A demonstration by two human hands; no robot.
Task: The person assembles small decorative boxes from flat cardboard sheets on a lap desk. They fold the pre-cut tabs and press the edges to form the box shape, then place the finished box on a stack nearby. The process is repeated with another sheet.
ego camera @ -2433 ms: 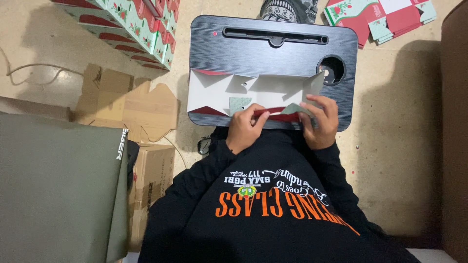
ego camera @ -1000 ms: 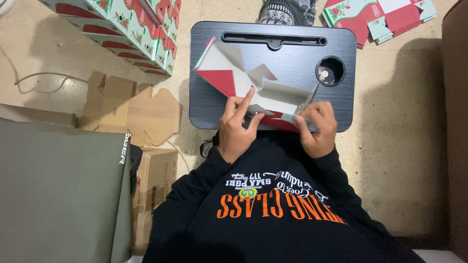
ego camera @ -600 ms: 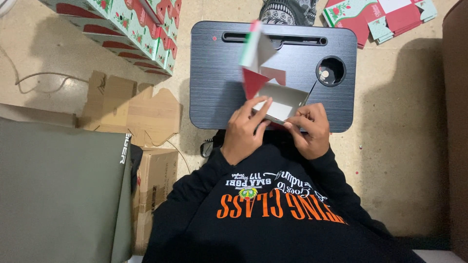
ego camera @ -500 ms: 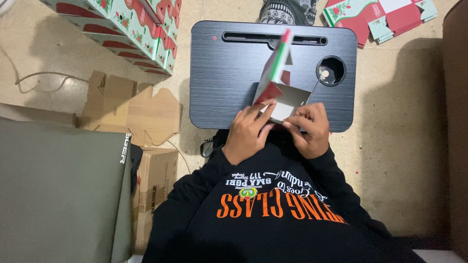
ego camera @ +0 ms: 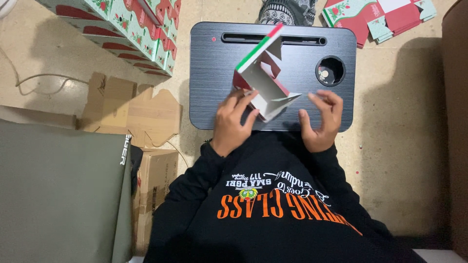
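Observation:
A half-folded red, green and white cardboard box (ego camera: 263, 80) stands on the black lap desk (ego camera: 214, 68), its white inside facing me and one flap raised. My left hand (ego camera: 235, 119) grips the box at its near left corner. My right hand (ego camera: 321, 119) hovers just right of the box with fingers spread, holding nothing.
A stack of folded red and green boxes (ego camera: 126, 29) lies at the far left. Flat box blanks (ego camera: 380, 17) lie at the far right. Brown cardboard (ego camera: 131, 109) and a grey-green cover (ego camera: 53, 195) are at my left. The desk has a round cup hole (ego camera: 330, 71).
The flat blank was lifted and folded up into a box shape. My right hand has let go and moved to the right; my left hand still holds the box.

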